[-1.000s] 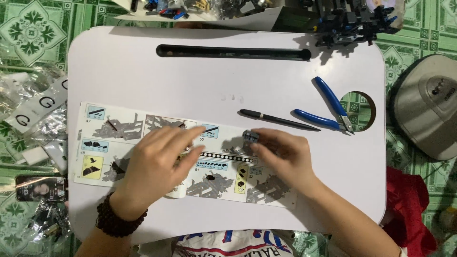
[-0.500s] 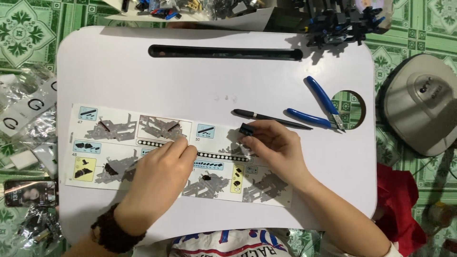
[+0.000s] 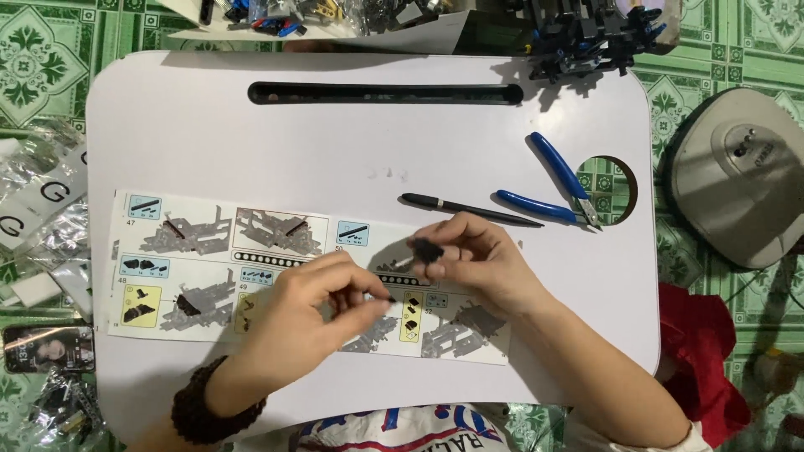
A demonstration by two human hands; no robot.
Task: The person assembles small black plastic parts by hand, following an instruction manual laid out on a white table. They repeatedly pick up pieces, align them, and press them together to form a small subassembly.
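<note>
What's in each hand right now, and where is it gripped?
Right hand pinches a small black building piece by its right end. Left hand holds a tiny black pin at its fingertips.

This looked like a home, with a hobby corner set up on the floor. A small white lap-desk tabletop [image 3: 209,142] stood on a green patterned floor covering [image 3: 38,63]. Around it lay clear plastic part bags [image 3: 42,209], a red cloth [image 3: 703,343] and a grey domed household appliance [image 3: 737,176]. A building-instruction sheet [image 3: 209,251], blue cutters [image 3: 557,184] and a black pen [image 3: 469,209] lay on the tabletop.
</note>
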